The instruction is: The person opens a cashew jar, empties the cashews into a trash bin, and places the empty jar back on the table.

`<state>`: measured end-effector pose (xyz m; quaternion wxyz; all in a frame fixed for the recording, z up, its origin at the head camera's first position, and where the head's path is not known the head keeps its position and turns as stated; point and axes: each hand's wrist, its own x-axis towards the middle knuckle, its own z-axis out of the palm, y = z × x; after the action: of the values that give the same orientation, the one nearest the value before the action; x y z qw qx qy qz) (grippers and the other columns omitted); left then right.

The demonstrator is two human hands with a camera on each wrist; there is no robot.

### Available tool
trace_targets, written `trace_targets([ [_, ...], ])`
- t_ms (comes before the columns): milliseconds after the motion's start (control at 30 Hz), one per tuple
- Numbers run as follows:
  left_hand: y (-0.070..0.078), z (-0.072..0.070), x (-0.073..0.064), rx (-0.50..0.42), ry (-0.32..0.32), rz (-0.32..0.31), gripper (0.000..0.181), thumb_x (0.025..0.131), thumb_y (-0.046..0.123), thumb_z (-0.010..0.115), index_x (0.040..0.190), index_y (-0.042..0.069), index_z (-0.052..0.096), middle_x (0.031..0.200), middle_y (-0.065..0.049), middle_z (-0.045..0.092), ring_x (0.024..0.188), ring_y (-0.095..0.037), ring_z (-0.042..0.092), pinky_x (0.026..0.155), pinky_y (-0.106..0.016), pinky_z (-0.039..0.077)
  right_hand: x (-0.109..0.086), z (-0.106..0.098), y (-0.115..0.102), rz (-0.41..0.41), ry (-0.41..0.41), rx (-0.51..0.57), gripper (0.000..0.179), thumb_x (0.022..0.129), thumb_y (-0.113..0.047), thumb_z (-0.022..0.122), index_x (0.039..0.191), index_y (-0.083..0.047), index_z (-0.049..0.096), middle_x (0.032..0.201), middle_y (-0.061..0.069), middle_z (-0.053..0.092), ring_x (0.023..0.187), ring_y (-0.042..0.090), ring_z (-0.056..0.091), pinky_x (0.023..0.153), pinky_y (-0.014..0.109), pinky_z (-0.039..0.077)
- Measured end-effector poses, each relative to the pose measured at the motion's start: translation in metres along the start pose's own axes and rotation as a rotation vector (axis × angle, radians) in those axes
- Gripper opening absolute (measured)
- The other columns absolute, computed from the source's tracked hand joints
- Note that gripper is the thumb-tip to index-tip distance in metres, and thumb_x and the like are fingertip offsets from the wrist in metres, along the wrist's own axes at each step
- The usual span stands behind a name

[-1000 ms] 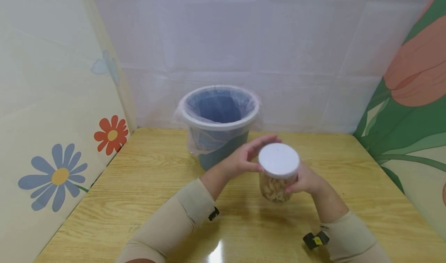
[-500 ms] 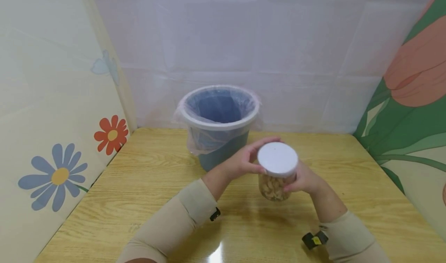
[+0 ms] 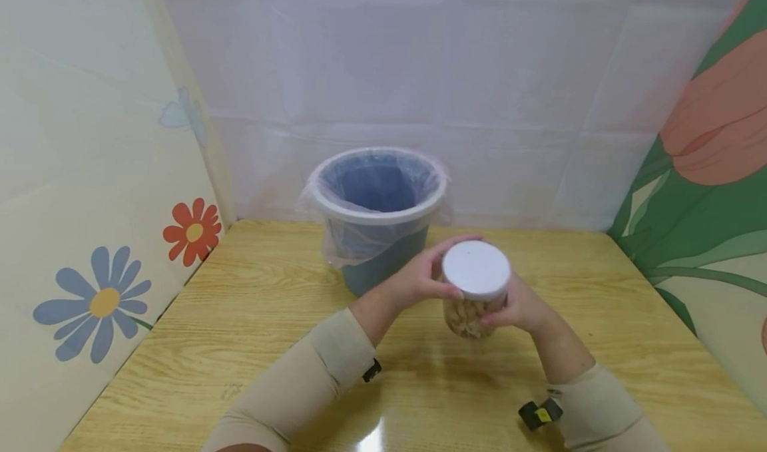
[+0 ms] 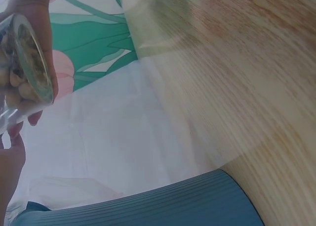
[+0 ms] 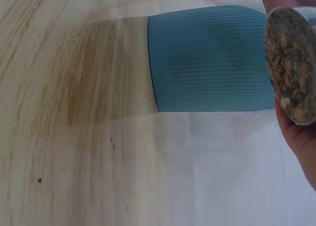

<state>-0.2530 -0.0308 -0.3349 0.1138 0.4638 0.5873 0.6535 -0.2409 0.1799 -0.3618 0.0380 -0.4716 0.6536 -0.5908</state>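
Note:
A clear jar (image 3: 464, 315) with pale, nut-like pieces inside is held above the table, slightly tilted. Its round white lid (image 3: 476, 267) sits on top. My left hand (image 3: 422, 277) grips the lid from the left, thumb along its near edge. On the right side, my right hand (image 3: 520, 307) wraps the jar's body with the thumb across the front. The left wrist view catches the jar (image 4: 19, 72) at its left edge between both hands. In the right wrist view the underside of the jar (image 5: 292, 65) shows small pieces and crumbs through its base.
Behind the left forearm stands a blue bin (image 3: 383, 259) with a white rim and a clear plastic liner folded over it. All of this is on a wood-grain table (image 3: 269, 272). A white sheet (image 3: 509, 106) hangs at the back, with flower-printed panels at both sides.
The jar has shifted slightly up and left in the head view, both hands moving with it. My left thumb has slid a little rightward along the lid's near edge. The bin stays put.

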Motion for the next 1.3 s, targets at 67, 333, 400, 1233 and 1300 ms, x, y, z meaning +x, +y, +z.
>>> trace_targets([
  [67,-0.001,0.000,0.000,0.014,0.022,0.002,0.104,0.064,0.050,0.077,0.142,0.003,0.027,0.136,-0.021,0.039,0.122,-0.020,0.042,0.105,-0.036,0.029,0.000,0.001,0.000,0.013,0.024,-0.018,0.089,0.059,0.003,0.075,0.135,-0.004,0.029,0.127,0.005,0.044,0.114,0.018,0.045,0.099,0.030,0.037],
  [333,-0.003,0.003,0.001,0.032,0.098,0.000,0.104,0.061,0.051,0.078,0.141,0.005,0.029,0.134,-0.017,0.043,0.118,-0.020,0.045,0.103,-0.038,0.032,0.000,0.003,0.003,0.034,0.103,-0.059,0.087,0.056,0.008,0.074,0.132,0.000,0.032,0.122,0.002,0.047,0.111,0.015,0.047,0.096,0.027,0.039],
  [400,-0.004,0.004,0.000,0.033,0.114,-0.003,0.101,0.062,0.046,0.079,0.141,0.006,0.030,0.134,-0.016,0.043,0.118,-0.020,0.045,0.103,-0.038,0.031,0.000,0.004,0.003,0.042,0.128,-0.085,0.086,0.056,0.008,0.074,0.131,0.001,0.032,0.122,0.001,0.047,0.110,0.015,0.047,0.096,0.026,0.039],
  [1233,-0.003,0.004,0.000,0.304,0.235,-0.038,0.092,0.069,0.009,0.077,0.145,0.016,0.025,0.143,-0.006,0.037,0.131,-0.014,0.033,0.110,-0.040,0.020,-0.001,0.005,0.002,0.195,0.334,-0.225,0.090,0.055,0.009,0.078,0.132,0.005,0.030,0.123,0.011,0.047,0.110,0.012,0.046,0.094,0.023,0.038],
  [1300,-0.004,0.001,-0.001,0.286,0.203,-0.016,0.092,0.071,0.025,0.077,0.145,0.015,0.023,0.143,-0.008,0.036,0.131,-0.014,0.033,0.110,-0.039,0.020,-0.002,0.004,0.003,0.173,0.328,-0.235,0.089,0.054,0.010,0.077,0.131,0.007,0.031,0.120,0.006,0.048,0.109,0.010,0.047,0.094,0.021,0.038],
])
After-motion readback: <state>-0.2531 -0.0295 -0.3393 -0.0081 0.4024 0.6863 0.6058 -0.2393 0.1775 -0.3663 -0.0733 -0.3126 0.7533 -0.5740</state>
